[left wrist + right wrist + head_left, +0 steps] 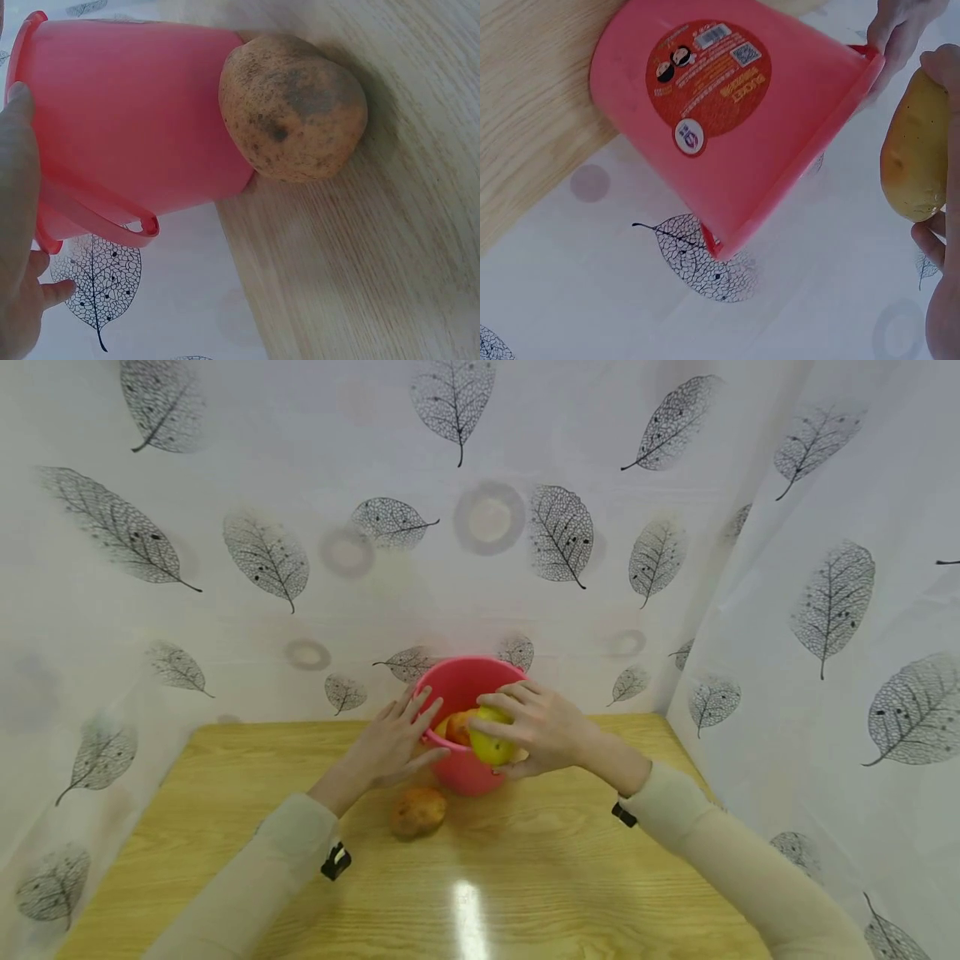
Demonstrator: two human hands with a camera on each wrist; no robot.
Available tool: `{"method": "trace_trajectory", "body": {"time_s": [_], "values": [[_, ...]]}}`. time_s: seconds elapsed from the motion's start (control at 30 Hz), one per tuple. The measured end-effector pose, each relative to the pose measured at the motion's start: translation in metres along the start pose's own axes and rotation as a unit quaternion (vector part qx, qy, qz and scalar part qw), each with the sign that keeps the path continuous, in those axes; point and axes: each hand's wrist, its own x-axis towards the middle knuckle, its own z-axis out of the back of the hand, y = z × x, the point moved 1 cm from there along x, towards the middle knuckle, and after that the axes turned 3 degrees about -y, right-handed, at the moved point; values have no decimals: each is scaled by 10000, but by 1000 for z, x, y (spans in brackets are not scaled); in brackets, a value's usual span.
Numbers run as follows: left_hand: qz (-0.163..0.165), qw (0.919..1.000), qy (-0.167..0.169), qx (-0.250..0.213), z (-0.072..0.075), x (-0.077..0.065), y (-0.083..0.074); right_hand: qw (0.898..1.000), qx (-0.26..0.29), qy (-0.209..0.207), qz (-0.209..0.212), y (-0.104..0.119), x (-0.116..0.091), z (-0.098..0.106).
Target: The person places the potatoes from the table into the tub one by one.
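A pink bucket (470, 773) stands near the back of the table. My left hand (386, 743) holds its left side at the rim, thumb on the near side and fingers farther round. Over the right front of the rim, my right hand (543, 727) grips a yellow-green oval fruit that looks like a mango (491, 745). The right wrist view shows the mango (915, 150) beyond the bucket's rim, between thumb and fingers. Inside the bucket lies a reddish-orange fruit (458, 727) with something yellow beside it. A brown potato (296, 112) lies on the table before the bucket.
The wooden table (555, 877) reaches back to a white leaf-patterned curtain (487, 593) close behind the bucket. A second curtain side (825, 693) hangs along the right. The bucket's handle (112, 225) hangs down against its side.
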Motion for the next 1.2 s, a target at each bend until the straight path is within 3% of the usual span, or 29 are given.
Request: {"method": "trace_trajectory", "body": {"time_s": [0.73,1.03,1.2], "values": [[5,9999,103,28,2,2,-1,9855,314,1311,-1032,-36,-5,-26],[-45,9999,47,128,1,3,0,9672,498,2050,-1412,-46,-7,-34],[-39,9999,66,111,-1,3,1,9609,525,2238,-1541,-49,-10,-39]]}}
